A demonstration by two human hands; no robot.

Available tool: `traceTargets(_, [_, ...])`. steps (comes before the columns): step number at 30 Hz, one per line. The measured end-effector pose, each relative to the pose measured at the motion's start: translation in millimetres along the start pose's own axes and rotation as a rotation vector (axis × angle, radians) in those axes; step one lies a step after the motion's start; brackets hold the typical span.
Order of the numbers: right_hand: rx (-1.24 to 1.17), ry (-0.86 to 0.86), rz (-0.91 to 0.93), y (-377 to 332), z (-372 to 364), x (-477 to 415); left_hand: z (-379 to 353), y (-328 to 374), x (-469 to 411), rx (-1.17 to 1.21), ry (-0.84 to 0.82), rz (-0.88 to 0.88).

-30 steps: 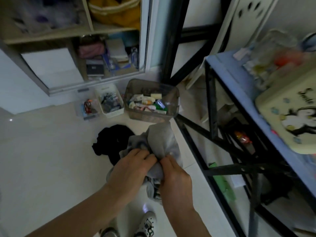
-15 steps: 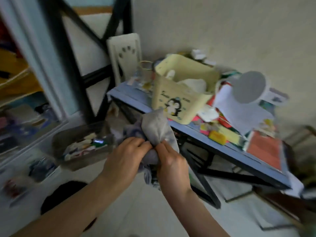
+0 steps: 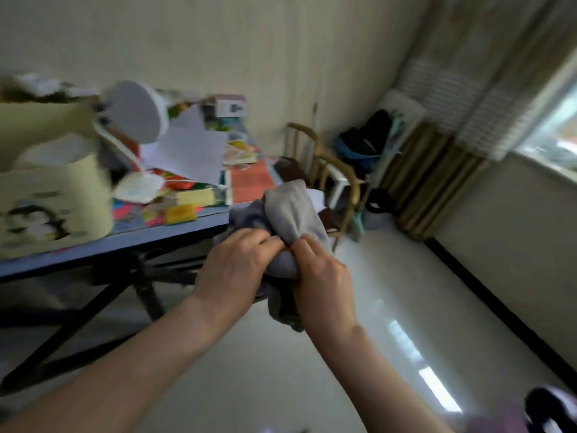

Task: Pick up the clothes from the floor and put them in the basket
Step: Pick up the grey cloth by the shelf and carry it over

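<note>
A bunched grey garment (image 3: 288,214) is held up in front of me at chest height, with a darker bluish part at its left and a tail hanging below. My left hand (image 3: 232,270) grips it from the left and my right hand (image 3: 321,276) grips it from the right, fingertips nearly touching. At the bottom right corner a blurred purple and dark shape (image 3: 530,414) shows; I cannot tell whether it is the basket. No clothes on the floor are in view.
A cluttered blue table (image 3: 175,232) with black crossed legs stands at left, carrying a yellow penguin bin (image 3: 53,195), a white desk lamp (image 3: 137,110) and papers. A wooden chair (image 3: 331,173) stands behind it. Bags (image 3: 365,142), a radiator and a window lie at right.
My view has swung right, from the floor and shelf bins to the table and on to the window corner. Both hands have kept hold of the grey garment in front of me.
</note>
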State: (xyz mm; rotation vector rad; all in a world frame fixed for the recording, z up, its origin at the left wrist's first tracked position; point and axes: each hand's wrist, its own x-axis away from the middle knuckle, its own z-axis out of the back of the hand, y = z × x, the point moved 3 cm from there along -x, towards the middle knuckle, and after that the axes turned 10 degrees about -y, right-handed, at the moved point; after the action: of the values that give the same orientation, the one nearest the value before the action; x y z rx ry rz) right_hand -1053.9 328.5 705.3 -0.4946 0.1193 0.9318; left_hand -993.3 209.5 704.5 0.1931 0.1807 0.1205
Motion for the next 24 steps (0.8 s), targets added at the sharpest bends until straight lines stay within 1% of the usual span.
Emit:
traceTargets(5, [0.094, 0.122, -0.226, 114.6, 71.7, 31.8, -31.0, 111.2, -100.8, 0.036, -0.022, -0.248])
traceTargets(7, [0.153, 0.174, -0.329, 176.8, 110.5, 48.1, -47.2, 175.6, -150.8, 0.055, -0.011, -0.371])
traceTargets(11, [0.243, 0.236, -0.448, 261.9, 168.8, 81.5, -68.6, 277.0, -212.0, 0.101, 0.0, -0.512])
traceTargets(16, [0.364, 0.293, -0.643, 359.5, 232.4, 136.7, -102.6, 403.2, -270.2, 0.165, -0.047, -0.67])
traceTargets(18, [0.378, 0.3, -0.751, 398.7, 251.4, 166.2, -123.2, 457.8, -289.8, 0.17, -0.064, -0.771])
traceTargets(21, [0.382, 0.339, -0.879, 444.8, 268.7, 206.8, -153.7, 525.2, -310.3, 0.185, -0.143, -0.896])
traceTargets(24, [0.434, 0.351, -1.013, 485.9, 283.9, 241.6, -184.2, 587.7, -327.6, 0.207, -0.169, -1.038])
